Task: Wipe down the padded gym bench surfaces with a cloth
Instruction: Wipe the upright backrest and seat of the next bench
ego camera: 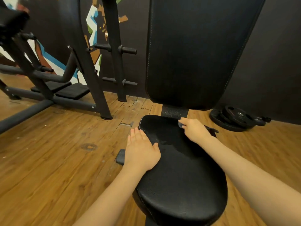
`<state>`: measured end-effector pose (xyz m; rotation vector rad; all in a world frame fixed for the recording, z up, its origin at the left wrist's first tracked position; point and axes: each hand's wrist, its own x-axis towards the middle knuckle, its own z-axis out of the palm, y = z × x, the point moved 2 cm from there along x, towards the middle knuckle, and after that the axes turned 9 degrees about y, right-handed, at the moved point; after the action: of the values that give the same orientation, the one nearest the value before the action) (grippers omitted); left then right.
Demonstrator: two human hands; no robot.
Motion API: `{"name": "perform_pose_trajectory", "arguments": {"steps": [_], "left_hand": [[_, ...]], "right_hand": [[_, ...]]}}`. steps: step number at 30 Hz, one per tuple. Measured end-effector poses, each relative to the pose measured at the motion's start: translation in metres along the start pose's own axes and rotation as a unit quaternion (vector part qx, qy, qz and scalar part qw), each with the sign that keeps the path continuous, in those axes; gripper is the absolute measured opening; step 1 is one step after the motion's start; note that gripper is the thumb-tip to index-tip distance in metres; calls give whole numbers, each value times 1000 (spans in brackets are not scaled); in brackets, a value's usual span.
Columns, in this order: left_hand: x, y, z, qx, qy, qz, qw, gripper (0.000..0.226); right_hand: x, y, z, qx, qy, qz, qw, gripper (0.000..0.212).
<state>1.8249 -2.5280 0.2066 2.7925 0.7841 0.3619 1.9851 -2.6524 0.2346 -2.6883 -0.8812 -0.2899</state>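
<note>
Left hand [141,152] flat and unclenched, palm down on the left edge of the seat pad [180,173], fingers together and pointing away, thumb spread onto the pad top. Grasping nothing.

Right hand [193,129] reaching to the far end of the seat pad, fingers curled round a small bluish-grey cloth [181,124]; only a bit of cloth visible past the fingertips, pressed to the pad near its rear edge. Both forearms bare, entering from the bottom of the view.

Seat pad black, textured, with a damp-looking sheen patch between the two hands. Small dark block [120,156] poking out from under the pad's left side, just beside the left wrist. Dark lever or knob [211,130] behind the right hand, partly hidden.

Back pad [195,51] black, upright, stitched along its edges, rising just beyond the seat; dusty black frame strip [175,111] showing in the gap between the two pads.

Wooden plank floor [57,152] all round, scuffed. Weight plates [236,118] stacked on the floor to the right by the dark wall. Black machine frame [101,62] with pegs to the left, painted mural wall behind it.
</note>
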Motion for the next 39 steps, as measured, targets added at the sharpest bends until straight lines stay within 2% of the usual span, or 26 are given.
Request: {"name": "perform_pose_trajectory", "arguments": {"steps": [4,6,12,14,17,20,21,24,29,33,39], "left_hand": [[0,-1,-2,0,-4,0,1000,74],[0,-2,-1,-6,-11,4,1000,74],[1,-3,2,-14,-4,5,1000,75],[0,-1,3,-6,-1,2,1000,75],[0,1,2,5,0,5,1000,75],[0,-2,0,-3,1,11,1000,75],[-1,-3,0,-7,-2,15,1000,75],[-1,-3,-1,-14,-2,14,1000,75],[-2,-3,0,-18,1,13,1000,74],[-2,-2,0,-9,5,12,1000,74],[-2,-2,-2,-13,12,18,1000,74]], "right_hand": [[28,-64,24,9,-28,-61,998,40],[30,-72,29,2,-49,-79,996,39],[-3,15,-1,-24,10,6,1000,41],[-8,16,-4,-34,9,12,999,38],[1,-32,5,-38,-22,-12,999,43],[4,-86,24,-48,-69,-106,991,57],[4,-89,28,-48,-73,-112,990,62],[-1,-47,19,-30,-80,-29,996,69],[-34,46,-12,11,29,57,998,49],[-42,47,-16,9,35,90,995,47],[-80,-8,-9,32,-16,-100,994,45]]}}
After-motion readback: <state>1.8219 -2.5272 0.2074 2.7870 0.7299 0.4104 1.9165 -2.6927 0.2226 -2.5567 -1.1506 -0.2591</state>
